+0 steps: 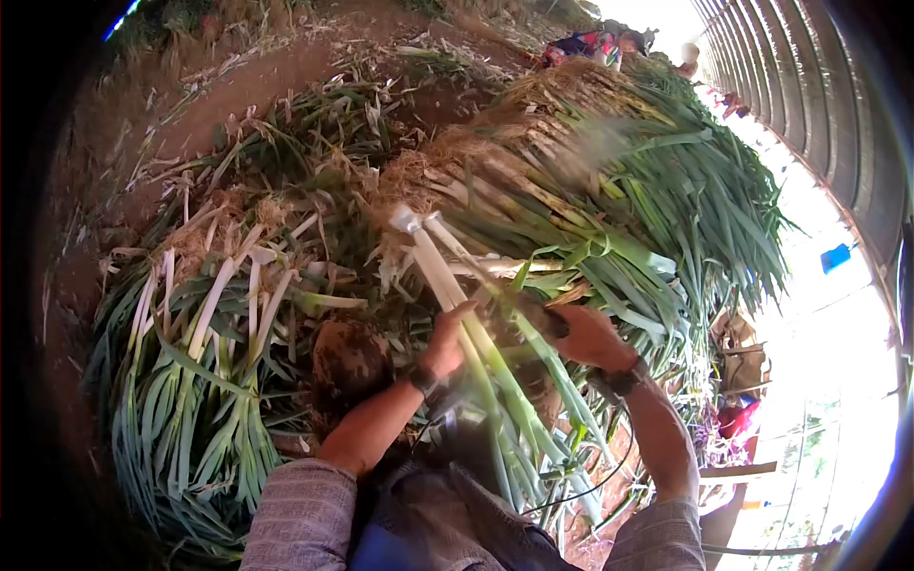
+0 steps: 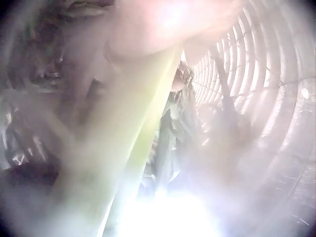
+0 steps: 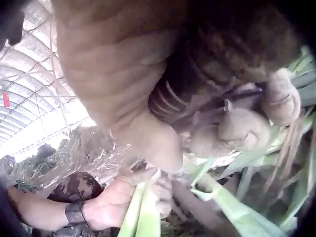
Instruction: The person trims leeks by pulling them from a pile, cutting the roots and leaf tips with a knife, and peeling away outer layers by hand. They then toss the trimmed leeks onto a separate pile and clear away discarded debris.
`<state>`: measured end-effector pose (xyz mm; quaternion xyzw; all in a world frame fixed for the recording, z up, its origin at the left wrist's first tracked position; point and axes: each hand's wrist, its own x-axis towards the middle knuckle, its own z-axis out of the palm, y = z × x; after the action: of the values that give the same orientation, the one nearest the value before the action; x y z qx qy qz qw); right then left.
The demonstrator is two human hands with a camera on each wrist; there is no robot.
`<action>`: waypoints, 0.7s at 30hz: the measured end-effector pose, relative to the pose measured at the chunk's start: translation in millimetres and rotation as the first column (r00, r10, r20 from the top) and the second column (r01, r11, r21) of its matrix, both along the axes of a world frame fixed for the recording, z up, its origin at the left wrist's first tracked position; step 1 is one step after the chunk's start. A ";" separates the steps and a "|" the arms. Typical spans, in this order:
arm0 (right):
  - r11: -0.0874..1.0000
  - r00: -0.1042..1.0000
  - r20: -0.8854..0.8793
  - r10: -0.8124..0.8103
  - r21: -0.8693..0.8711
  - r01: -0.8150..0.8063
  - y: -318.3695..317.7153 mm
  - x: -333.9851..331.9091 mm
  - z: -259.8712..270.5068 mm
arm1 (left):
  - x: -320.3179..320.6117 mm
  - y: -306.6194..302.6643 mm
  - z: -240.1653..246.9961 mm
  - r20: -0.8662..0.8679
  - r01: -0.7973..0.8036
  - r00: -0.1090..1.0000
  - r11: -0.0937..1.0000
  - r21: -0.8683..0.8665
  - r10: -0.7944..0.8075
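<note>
My left hand (image 1: 447,341) grips leeks (image 1: 436,269) around their pale shafts, with the white root ends pointing away and the green leaves hanging toward my lap. In the left wrist view, the blurred pale-green leek shafts (image 2: 123,128) run down from the hand. My right hand (image 1: 590,338) is beside them, its fingers (image 3: 244,129) curled around a dark object (image 1: 543,319), mostly hidden in the palm; I cannot tell what it is. A separated green leek leaf (image 1: 552,366) slants down just below this hand.
A large heap of leeks (image 1: 571,181) lies ahead and to the right. A smaller pile of leeks (image 1: 205,381) is at the left, near my camouflage-clad knee (image 1: 350,366). Leaf scraps litter the soil (image 1: 209,114). Another person (image 1: 595,46) is beyond the heap, and a ribbed wall (image 1: 809,86) curves at the right.
</note>
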<state>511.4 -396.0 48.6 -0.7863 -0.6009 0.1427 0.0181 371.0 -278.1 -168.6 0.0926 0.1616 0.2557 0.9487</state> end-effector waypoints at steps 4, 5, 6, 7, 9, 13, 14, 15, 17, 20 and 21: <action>0.979 0.978 0.141 -0.155 -0.113 0.171 -43.0 21.7 2.1 | -7.1 0.7 3.5 -0.042 0.007 0.999 1.000 0.027 -0.006; 0.961 0.958 0.197 -0.207 -0.143 0.237 -59.5 28.2 -3.2 | -6.5 -0.7 3.0 -0.043 0.012 0.999 1.000 0.020 -0.011; 0.964 0.961 0.189 -0.201 -0.136 0.229 -77.5 33.9 -9.4 | -4.5 -2.9 2.2 -0.065 0.006 0.998 1.000 0.016 -0.005; 0.966 0.963 0.181 -0.197 -0.129 0.222 -95.1 39.2 -15.5 | -1.0 -5.3 -0.7 -0.086 0.002 0.996 1.000 0.013 -0.001; 0.959 0.959 0.193 -0.205 -0.155 0.236 -122.3 47.6 -26.4 | 5.2 -6.5 -10.0 -0.087 0.016 0.996 1.000 -0.013 -0.017; 0.983 0.981 0.147 -0.126 -0.112 0.143 -146.3 59.5 -43.5 | 12.4 -9.8 -23.3 -0.115 -0.004 0.993 1.000 0.011 0.005; 0.984 0.980 0.155 -0.127 -0.101 0.144 -145.0 62.8 -48.6 | 12.8 -9.8 -23.7 -0.120 0.004 0.993 1.000 -0.003 -0.004; 0.986 0.979 0.161 -0.126 -0.090 0.142 -138.2 60.7 -49.1 | 12.4 -10.4 -23.1 -0.123 0.002 0.992 1.000 -0.002 -0.002; 0.994 0.990 0.102 -0.098 -0.028 0.101 -123.9 57.5 -48.8 | 9.1 -13.0 -22.5 -0.123 -0.037 0.992 0.999 0.023 0.040; 0.994 0.988 0.125 -0.086 -0.058 0.094 -106.7 54.6 -51.3 | 6.5 -10.7 -21.0 -0.140 -0.003 0.990 1.000 -0.014 0.001; 0.995 0.990 0.121 -0.078 -0.057 0.086 -100.6 54.5 -53.8 | 5.1 -9.6 -19.7 -0.144 -0.011 0.990 1.000 -0.013 0.009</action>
<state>565.9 -496.6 -5.2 -0.8176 -0.5634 0.1136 -0.0361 376.1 -287.6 -188.2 0.1035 0.2317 0.2522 0.9338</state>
